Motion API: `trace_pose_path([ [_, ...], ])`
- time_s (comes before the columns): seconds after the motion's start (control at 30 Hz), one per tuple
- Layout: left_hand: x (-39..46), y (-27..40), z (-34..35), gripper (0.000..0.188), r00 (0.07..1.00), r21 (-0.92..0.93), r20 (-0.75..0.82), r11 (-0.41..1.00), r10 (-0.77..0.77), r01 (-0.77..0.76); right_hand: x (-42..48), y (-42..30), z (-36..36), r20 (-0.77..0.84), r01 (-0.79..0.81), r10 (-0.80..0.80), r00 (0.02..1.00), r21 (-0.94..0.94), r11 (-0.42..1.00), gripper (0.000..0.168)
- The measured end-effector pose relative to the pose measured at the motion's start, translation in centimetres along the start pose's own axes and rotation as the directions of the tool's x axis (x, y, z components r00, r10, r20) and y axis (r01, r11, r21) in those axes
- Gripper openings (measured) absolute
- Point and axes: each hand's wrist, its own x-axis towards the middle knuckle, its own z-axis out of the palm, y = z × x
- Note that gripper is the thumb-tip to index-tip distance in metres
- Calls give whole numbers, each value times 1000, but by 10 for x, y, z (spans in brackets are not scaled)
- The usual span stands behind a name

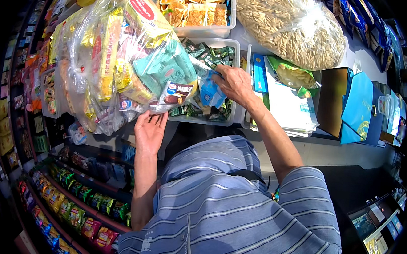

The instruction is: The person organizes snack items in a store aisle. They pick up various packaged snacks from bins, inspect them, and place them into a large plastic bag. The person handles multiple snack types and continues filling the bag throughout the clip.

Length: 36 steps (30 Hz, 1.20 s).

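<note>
A large clear plastic bag (pixel 84 62) full of wrapped snack packs lies at the upper left. My left hand (pixel 150 132) is under its lower right edge, palm up with the fingertips beneath the plastic; whether they grip it is hidden. My right hand (pixel 236 85) has its fingers closed on a blue snack packet (pixel 211 92) at the bag's right side. Under that packet stands a clear plastic bin (pixel 233 111) holding small dark green packets (pixel 208 53). A brown and white wrapped snack (pixel 174 93) shows at the bag's lower right corner.
Behind is a bin (pixel 213 31) of orange-brown snack packs, beside a clear bag of unshelled seeds or grain (pixel 291 30). To the right are stacked papers (pixel 289 108), an opened green packet (pixel 294 75) and a blue gift bag (pixel 358 107). Shelves of chip bags (pixel 90 227) stand lower left.
</note>
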Motion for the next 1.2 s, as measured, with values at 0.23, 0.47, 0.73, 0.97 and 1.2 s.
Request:
trace_pose_path([
  [0.23,-3,1,1,44,1000,4,-11,1000,11,-11,-4,10,1,64,-98,95,993,37,995,31],
  [0.47,0,1,-5,43,999,5,-24,1000,24,-24,3,-2,10,78,-26,30,997,-44,999,31],
  [0.73,-6,6,3,51,999,-37,-36,999,16,-17,-3,24,-4,62,-259,251,966,184,948,35],
  [0.97,-10,11,7,58,1000,-66,-7,998,-12,11,4,44,5,-7,-231,236,972,168,958,34],
  [1.2,-9,11,9,58,999,-103,-38,994,-30,26,33,44,-14,56,-117,114,992,72,990,36],
])
